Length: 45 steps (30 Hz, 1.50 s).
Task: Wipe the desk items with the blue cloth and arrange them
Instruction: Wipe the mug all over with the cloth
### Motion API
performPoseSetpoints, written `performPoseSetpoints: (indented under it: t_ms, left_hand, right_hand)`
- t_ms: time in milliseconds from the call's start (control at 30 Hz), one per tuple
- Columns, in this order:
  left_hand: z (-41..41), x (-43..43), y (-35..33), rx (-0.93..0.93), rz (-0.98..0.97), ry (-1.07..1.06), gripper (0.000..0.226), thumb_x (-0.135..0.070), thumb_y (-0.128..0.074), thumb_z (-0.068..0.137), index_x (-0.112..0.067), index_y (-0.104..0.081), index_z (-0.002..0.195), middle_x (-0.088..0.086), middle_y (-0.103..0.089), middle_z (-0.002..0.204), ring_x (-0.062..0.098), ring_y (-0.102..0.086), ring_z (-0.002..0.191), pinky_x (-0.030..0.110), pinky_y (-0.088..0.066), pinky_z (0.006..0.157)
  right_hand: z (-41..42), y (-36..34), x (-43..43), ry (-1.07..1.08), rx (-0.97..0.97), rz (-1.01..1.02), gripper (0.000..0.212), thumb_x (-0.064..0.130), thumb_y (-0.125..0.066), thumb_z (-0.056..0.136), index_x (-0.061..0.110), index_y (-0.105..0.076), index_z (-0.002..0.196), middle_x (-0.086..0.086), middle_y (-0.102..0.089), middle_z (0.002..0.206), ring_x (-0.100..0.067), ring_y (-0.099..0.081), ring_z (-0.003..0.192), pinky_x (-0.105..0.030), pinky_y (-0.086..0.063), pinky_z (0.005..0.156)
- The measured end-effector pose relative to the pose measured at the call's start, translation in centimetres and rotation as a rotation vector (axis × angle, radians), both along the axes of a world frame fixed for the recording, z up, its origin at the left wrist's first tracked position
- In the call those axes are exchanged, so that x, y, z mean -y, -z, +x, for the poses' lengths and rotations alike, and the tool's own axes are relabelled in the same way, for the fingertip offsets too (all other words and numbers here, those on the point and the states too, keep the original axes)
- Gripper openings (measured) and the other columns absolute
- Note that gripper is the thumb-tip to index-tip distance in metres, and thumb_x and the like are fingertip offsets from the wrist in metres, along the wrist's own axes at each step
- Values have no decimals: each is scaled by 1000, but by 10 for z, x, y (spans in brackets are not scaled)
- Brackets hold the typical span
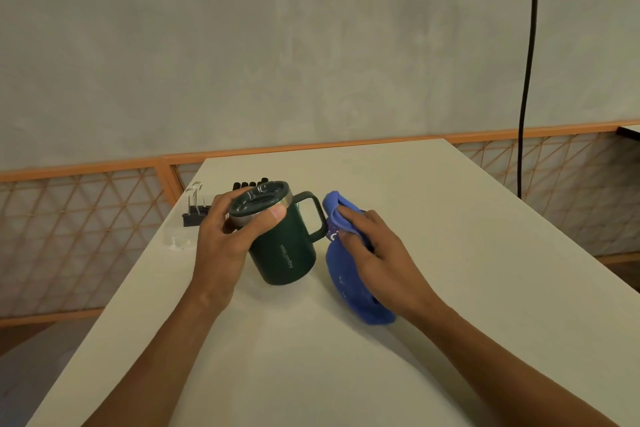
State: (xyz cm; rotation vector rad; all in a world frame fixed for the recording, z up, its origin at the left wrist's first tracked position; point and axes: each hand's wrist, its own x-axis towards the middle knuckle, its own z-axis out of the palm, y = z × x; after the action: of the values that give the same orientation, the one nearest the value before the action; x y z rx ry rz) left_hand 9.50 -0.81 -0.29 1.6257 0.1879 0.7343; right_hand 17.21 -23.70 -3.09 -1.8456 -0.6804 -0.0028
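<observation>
Two hands work over a white tabletop (450,253): the left hand (225,236) grips a tilted green mug (284,253) by its rim, the right hand (377,253) clutches a blue cloth (346,288).

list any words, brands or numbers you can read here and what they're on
green mug: pale lettering runs down its side, too blurred to read
blue cloth: a small white mark beside the right hand, partly hidden and not readable
binder clips: no text can be made out
Nothing in this view can be quoted with confidence.
</observation>
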Motion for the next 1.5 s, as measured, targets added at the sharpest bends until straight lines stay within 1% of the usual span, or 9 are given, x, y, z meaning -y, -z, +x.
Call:
performPoseSetpoints:
  t_ms: [133,267,433,567,800,1000,1133,1267,1500]
  left_hand:
    - [3,2,6,4,-96,75,74,-63,-86,68,-32,-68,133,-5,-73,129,23,-70,121,46,-61,100]
    - [4,7,6,33,-220,90,98,-76,-93,54,-27,-68,136,0,-74,129,23,-71,119,42,-61,95]
    - [5,12,6,74,-274,126,75,-55,-89,72,-24,-67,137,6,-73,131,26,-69,122,45,-59,99]
    - [5,10,6,104,-283,108,64,-43,-81,84,-21,-65,141,8,-71,134,28,-68,126,46,-59,99]
    - [7,3,9,108,-311,58,60,-34,-78,86,-19,-64,143,7,-71,135,32,-66,130,49,-59,104]
    - [6,8,5,125,-363,40,79,-49,-84,74,-18,-64,143,8,-71,136,33,-66,130,43,-62,98]
    - [3,17,2,118,-432,96,83,-52,-87,75,-15,-63,145,13,-69,140,33,-64,134,35,-64,89]
    - [2,33,1,98,-571,174,49,-43,-70,98,-21,-66,142,10,-71,139,31,-65,135,39,-64,94]
    - [-2,44,-2,90,-651,245,43,-40,-54,108,-22,-63,146,12,-70,141,32,-67,133,48,-58,105]
  right_hand:
    - [-5,-13,0,-74,-272,151,26,41,-52,112,34,-74,124,1,-60,117,-14,-62,114,-35,-47,103]
    - [-2,-19,7,-54,-360,171,41,46,-51,112,10,-71,111,-8,-62,122,-16,-68,101,-35,-52,95]
    - [-5,-15,3,-101,-399,136,44,54,-57,106,12,-67,98,-10,-64,119,-26,-67,102,-52,-49,107]
    - [-14,-17,0,-129,-215,51,37,42,-51,112,16,-70,96,7,-56,112,-14,-64,105,-41,-47,105]
    - [-14,-10,-3,-121,100,-131,41,42,-41,115,26,-66,86,8,-48,109,-11,-55,100,-28,-45,86]
    - [-16,-7,1,-129,187,-121,36,40,-45,115,26,-73,99,5,-50,115,-14,-56,104,-26,-47,86]
    - [-8,-9,0,-99,-14,-27,38,43,-45,114,23,-71,93,6,-53,114,-10,-59,100,-29,-45,89]
    - [-4,-8,-2,-141,-196,125,28,57,-51,109,40,-69,121,9,-67,125,-11,-66,115,-39,-50,104]
    - [-1,-10,6,-181,-174,97,84,73,-71,89,45,-36,160,23,-53,154,-2,-55,138,-37,-49,117]
